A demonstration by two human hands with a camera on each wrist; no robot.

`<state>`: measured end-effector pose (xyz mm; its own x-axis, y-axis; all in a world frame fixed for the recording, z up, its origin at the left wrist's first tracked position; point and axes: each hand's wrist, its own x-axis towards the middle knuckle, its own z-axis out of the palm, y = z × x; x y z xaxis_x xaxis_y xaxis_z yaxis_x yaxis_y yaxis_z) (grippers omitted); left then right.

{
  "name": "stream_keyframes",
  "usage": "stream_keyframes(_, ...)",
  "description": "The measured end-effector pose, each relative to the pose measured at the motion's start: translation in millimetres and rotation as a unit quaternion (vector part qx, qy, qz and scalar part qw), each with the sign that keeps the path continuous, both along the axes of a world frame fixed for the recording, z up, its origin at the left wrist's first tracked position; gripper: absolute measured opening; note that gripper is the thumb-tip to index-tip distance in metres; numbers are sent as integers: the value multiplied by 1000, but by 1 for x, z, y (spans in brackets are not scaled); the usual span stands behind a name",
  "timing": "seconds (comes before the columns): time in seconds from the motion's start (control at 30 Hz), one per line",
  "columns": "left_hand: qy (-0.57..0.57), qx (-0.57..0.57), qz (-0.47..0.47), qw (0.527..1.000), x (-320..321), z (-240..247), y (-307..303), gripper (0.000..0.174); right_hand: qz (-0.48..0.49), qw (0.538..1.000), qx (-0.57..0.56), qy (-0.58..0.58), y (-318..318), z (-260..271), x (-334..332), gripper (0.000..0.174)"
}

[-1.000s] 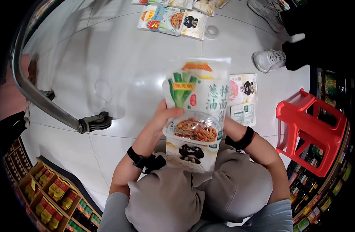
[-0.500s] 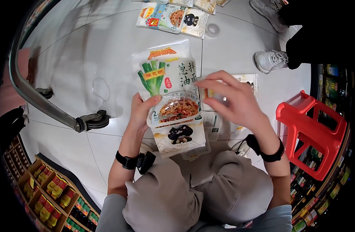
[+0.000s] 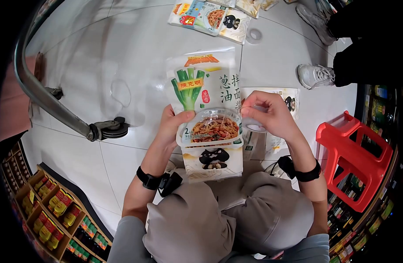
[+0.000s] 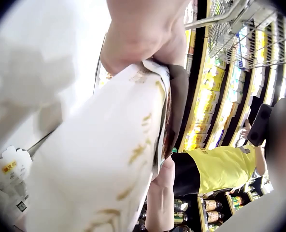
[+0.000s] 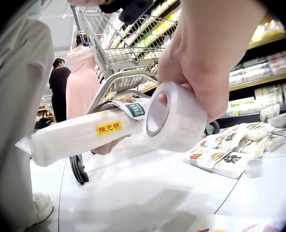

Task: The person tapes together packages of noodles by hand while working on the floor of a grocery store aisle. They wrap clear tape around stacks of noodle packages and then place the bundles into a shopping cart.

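In the head view my left hand (image 3: 171,127) grips a scallion-oil noodle sauce pouch (image 3: 192,90) lying over a white noodle pack (image 3: 213,164), thumb across the front and fingers behind. A picture of leeks and a bowl of noodles covers the pouch. My right hand (image 3: 274,115) holds a roll of clear tape (image 5: 184,121) at the pouch's right edge, thumb and forefinger bent together there. The right wrist view shows the roll hanging below that hand, in front of the white pack seen edge-on. From the left wrist camera, the pack's white back fills much of the view.
More noodle packs (image 3: 197,17) lie on the floor ahead, with another tape roll (image 3: 253,36) beside them. Packs (image 3: 282,140) also lie behind my right hand. A red stool (image 3: 355,162) stands right, a shopping cart wheel (image 3: 111,129) left. Another person's shoes (image 3: 315,76) are ahead right.
My right hand was behind the packs, came out to the right side, and now holds the tape roll at the pouch's edge. The packs shifted left, then slightly back right in my left hand.
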<state>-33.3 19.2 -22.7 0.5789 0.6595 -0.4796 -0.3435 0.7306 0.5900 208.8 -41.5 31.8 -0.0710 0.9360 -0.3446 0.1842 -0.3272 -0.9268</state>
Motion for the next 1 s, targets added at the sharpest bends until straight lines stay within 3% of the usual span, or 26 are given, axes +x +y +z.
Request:
stream_keyframes(0.17, -4, 29, 1, 1000, 2, 1, -1, 38, -1, 998, -44, 54, 0, -2, 6, 6)
stream_keyframes(0.23, 0, 43, -29, 999, 0, 8, 0, 37, 11, 980, -124, 157, 1, -10, 10, 16)
stream_keyframes(0.37, -9, 22, -52, 998, 0, 15, -3, 37, 66, 987, -46, 138, -7, -17, 1, 21)
stream_keyframes(0.43, -9, -46, -38, 998, 4, 17, -4, 39, 94, 957, -111, 252, -20, -41, 4, 24)
stream_keyframes(0.47, -10, -45, -37, 998, 7, 17, -3, 39, 34, 952, -146, 269, -26, -38, 2, 27)
stream_keyframes(0.6, -25, -32, -83, 996, 8, 21, 3, 52, -43, 945, -160, 283, -25, -42, 2, 26)
stream_keyframes(0.73, 78, -81, -106, 988, 18, 27, 17, 45, 25, 968, -117, 222, -24, -35, 5, 19)
stream_keyframes(0.8, 135, 59, -170, 974, 19, 23, 16, 40, 23, 966, -134, 219, -23, -31, 2, 20)
stream_keyframes(0.87, 97, 33, -124, 987, 20, 8, 4, 39, 24, 966, -144, 213, -13, -25, 1, 21)
stream_keyframes(0.9, 63, 0, -81, 995, 20, 5, -3, 38, 41, 970, -80, 226, -10, -21, -1, 24)
stream_keyframes(0.93, 27, -20, -99, 995, 16, 3, -3, 38, 55, 969, -18, 240, -10, -20, -5, 29)
stream_keyframes(1.0, 31, -27, -101, 994, 18, 8, -2, 38, 8, 964, -36, 263, -13, -34, -7, 36)
